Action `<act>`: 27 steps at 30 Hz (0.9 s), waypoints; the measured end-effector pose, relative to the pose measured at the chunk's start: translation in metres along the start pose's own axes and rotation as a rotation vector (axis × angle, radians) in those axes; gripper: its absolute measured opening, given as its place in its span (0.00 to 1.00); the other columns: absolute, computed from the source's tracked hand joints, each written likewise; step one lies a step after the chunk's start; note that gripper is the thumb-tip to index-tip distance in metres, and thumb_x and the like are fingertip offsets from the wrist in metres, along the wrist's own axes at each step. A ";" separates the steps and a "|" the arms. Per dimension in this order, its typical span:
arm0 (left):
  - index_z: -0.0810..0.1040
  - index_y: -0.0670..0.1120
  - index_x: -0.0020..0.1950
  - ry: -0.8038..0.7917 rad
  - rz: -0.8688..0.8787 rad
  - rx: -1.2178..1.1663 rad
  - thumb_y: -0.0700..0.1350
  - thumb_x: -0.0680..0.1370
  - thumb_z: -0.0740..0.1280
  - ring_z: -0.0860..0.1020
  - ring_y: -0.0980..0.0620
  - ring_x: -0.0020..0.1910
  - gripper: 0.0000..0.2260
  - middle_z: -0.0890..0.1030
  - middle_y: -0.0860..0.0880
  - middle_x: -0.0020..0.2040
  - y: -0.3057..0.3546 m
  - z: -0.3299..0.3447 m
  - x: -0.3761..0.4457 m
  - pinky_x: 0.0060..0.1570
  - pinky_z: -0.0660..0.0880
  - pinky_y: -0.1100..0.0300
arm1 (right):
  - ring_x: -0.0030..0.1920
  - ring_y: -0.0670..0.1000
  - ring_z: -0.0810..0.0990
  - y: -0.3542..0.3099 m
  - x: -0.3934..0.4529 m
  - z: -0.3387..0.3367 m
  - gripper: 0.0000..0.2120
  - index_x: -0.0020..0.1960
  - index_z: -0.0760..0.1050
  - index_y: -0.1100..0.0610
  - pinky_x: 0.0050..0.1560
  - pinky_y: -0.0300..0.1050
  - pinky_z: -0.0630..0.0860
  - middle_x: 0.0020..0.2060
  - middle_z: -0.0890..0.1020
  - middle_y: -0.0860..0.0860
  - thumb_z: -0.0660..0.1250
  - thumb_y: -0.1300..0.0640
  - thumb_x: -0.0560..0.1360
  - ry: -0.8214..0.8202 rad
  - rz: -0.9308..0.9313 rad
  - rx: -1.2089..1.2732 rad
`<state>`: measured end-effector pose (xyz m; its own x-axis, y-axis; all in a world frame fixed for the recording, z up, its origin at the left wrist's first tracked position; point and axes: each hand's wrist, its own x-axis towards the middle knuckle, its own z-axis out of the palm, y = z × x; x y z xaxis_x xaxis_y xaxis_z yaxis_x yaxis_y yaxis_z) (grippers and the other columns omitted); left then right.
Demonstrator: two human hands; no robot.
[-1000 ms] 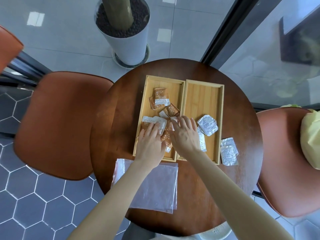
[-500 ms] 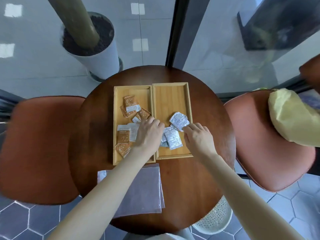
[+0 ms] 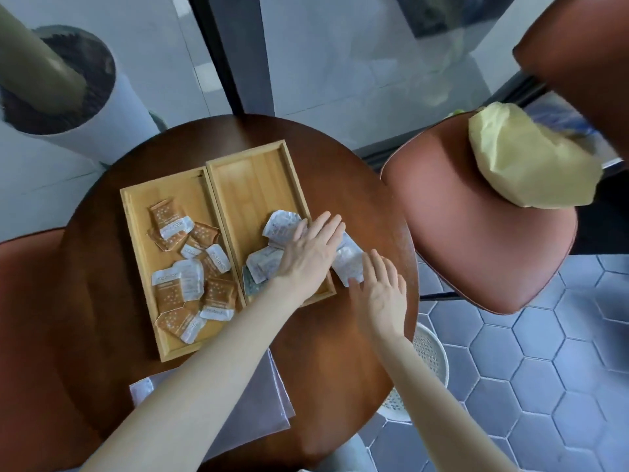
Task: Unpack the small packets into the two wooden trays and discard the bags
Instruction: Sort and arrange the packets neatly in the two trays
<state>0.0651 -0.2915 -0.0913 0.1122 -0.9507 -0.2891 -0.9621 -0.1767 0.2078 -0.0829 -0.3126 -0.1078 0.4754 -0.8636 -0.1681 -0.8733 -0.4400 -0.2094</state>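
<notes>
Two wooden trays sit side by side on a round brown table (image 3: 340, 352). The left tray (image 3: 136, 233) holds several orange and white packets (image 3: 190, 281). The right tray (image 3: 252, 178) holds a few silver packets (image 3: 280, 226). My left hand (image 3: 311, 255) lies flat, fingers spread, across the right tray's right rim, over silver packets. My right hand (image 3: 381, 287) hovers open on the table just right of that tray, its fingers touching silver packets (image 3: 349, 264) lying outside the tray. Clear empty bags (image 3: 262, 403) lie at the table's near edge, partly under my left forearm.
Brown leather chairs stand at the right (image 3: 476, 233) and left (image 3: 27, 318); a yellow bundle (image 3: 524, 158) rests on the right one. A white perforated basket (image 3: 429, 362) sits on the floor under the table's right edge. A white planter (image 3: 88, 107) stands behind the table.
My left hand has moved from the left tray's edge across to the right tray's right rim. My right hand has shifted right onto the packets outside the tray. The camera view has swung right.
</notes>
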 end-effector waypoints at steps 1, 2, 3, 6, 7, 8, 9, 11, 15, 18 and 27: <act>0.50 0.45 0.76 -0.009 0.007 0.023 0.41 0.82 0.54 0.49 0.48 0.77 0.24 0.53 0.48 0.78 0.002 0.002 0.003 0.74 0.49 0.48 | 0.63 0.59 0.76 -0.001 -0.002 0.003 0.22 0.63 0.74 0.61 0.58 0.56 0.74 0.62 0.78 0.58 0.69 0.54 0.71 -0.020 0.048 0.022; 0.49 0.45 0.76 -0.020 0.017 0.039 0.40 0.82 0.54 0.47 0.48 0.77 0.24 0.52 0.49 0.78 0.003 0.004 0.004 0.74 0.48 0.48 | 0.64 0.59 0.75 -0.002 -0.004 0.005 0.23 0.63 0.73 0.61 0.59 0.57 0.73 0.64 0.77 0.57 0.69 0.52 0.72 -0.025 0.080 0.038; 0.48 0.46 0.76 -0.034 0.031 0.050 0.39 0.81 0.54 0.46 0.48 0.77 0.25 0.50 0.49 0.78 0.005 0.005 0.006 0.74 0.48 0.47 | 0.65 0.59 0.74 -0.003 -0.006 0.007 0.23 0.63 0.73 0.60 0.60 0.57 0.72 0.64 0.76 0.57 0.69 0.50 0.72 -0.020 0.101 0.051; 0.47 0.46 0.76 -0.075 0.065 0.049 0.34 0.79 0.53 0.45 0.48 0.77 0.27 0.49 0.49 0.78 0.009 0.003 0.007 0.74 0.46 0.47 | 0.67 0.57 0.72 -0.007 -0.006 0.008 0.21 0.63 0.74 0.58 0.62 0.56 0.70 0.66 0.75 0.56 0.68 0.50 0.73 0.006 0.153 0.130; 0.48 0.46 0.76 -0.081 0.065 0.041 0.33 0.79 0.53 0.45 0.48 0.77 0.27 0.49 0.49 0.78 0.010 0.002 0.008 0.75 0.46 0.47 | 0.68 0.57 0.70 -0.008 -0.006 0.007 0.20 0.63 0.73 0.58 0.63 0.56 0.69 0.67 0.74 0.55 0.67 0.51 0.74 0.001 0.177 0.170; 0.50 0.46 0.76 -0.078 0.058 0.021 0.33 0.79 0.54 0.46 0.48 0.77 0.27 0.51 0.49 0.78 0.012 0.002 0.009 0.75 0.47 0.48 | 0.69 0.56 0.68 -0.008 -0.005 0.007 0.20 0.64 0.73 0.57 0.65 0.55 0.67 0.68 0.73 0.55 0.66 0.51 0.74 -0.010 0.204 0.209; 0.52 0.45 0.76 -0.063 0.046 -0.004 0.32 0.78 0.55 0.48 0.49 0.77 0.27 0.54 0.49 0.78 0.013 0.001 0.010 0.75 0.48 0.49 | 0.70 0.55 0.67 -0.008 -0.004 0.006 0.20 0.64 0.73 0.57 0.66 0.54 0.65 0.68 0.72 0.54 0.66 0.52 0.74 -0.020 0.229 0.247; 0.57 0.45 0.74 -0.019 0.033 -0.047 0.32 0.77 0.57 0.54 0.49 0.76 0.26 0.60 0.47 0.75 0.015 0.000 0.012 0.73 0.52 0.50 | 0.70 0.54 0.66 -0.008 -0.002 0.004 0.19 0.63 0.74 0.56 0.67 0.53 0.64 0.68 0.73 0.53 0.68 0.52 0.73 -0.014 0.259 0.303; 0.61 0.43 0.72 -0.034 0.033 -0.042 0.30 0.75 0.59 0.64 0.45 0.68 0.26 0.67 0.44 0.67 0.018 -0.006 0.015 0.65 0.63 0.52 | 0.67 0.55 0.67 -0.007 0.005 -0.001 0.14 0.55 0.77 0.56 0.62 0.51 0.65 0.65 0.74 0.52 0.70 0.54 0.71 -0.026 0.297 0.380; 0.64 0.43 0.69 -0.041 0.005 -0.045 0.31 0.74 0.61 0.67 0.45 0.61 0.24 0.67 0.43 0.62 0.019 -0.012 0.017 0.55 0.68 0.54 | 0.60 0.55 0.71 -0.006 0.013 -0.007 0.09 0.50 0.78 0.57 0.55 0.48 0.67 0.57 0.77 0.52 0.70 0.56 0.71 -0.060 0.310 0.421; 0.72 0.41 0.55 0.021 -0.107 -0.389 0.29 0.73 0.65 0.76 0.46 0.48 0.13 0.74 0.44 0.55 0.014 -0.014 0.020 0.42 0.76 0.54 | 0.39 0.47 0.78 0.000 0.027 -0.031 0.04 0.46 0.77 0.59 0.37 0.35 0.71 0.40 0.81 0.50 0.67 0.60 0.72 -0.202 0.432 0.800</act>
<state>0.0573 -0.3169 -0.0807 0.2151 -0.9261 -0.3100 -0.7793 -0.3541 0.5170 -0.0733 -0.3434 -0.0828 0.2019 -0.8203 -0.5351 -0.6807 0.2753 -0.6788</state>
